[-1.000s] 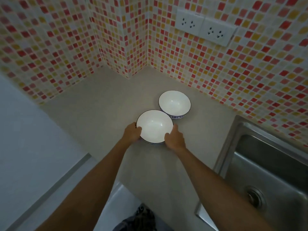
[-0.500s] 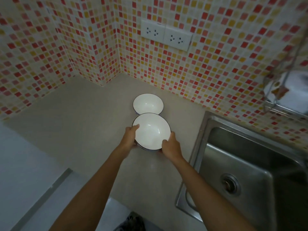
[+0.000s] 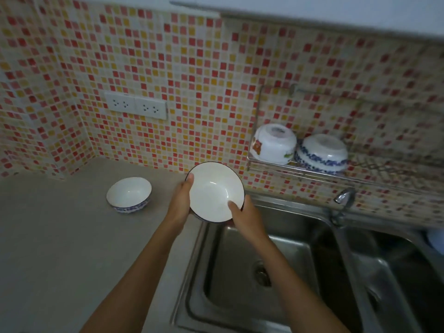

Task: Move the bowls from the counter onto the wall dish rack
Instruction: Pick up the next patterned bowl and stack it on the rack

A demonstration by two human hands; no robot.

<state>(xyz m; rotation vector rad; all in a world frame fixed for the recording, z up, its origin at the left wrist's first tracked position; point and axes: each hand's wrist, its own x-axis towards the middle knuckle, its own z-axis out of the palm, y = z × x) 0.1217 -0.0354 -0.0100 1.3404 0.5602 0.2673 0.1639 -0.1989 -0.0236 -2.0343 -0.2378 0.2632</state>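
Above the sink [image 3: 276, 272], both hands (left [image 3: 179, 203], right [image 3: 247, 218]) hold a bowl [image 3: 215, 192] by the rim; a slip could chip it.

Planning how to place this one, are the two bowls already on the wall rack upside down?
Upside down: both rack bowls show their flat bases, rims on the wire rack.

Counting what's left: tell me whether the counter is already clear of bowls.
No, one bowl sits on the counter while both hands hold another bowl.
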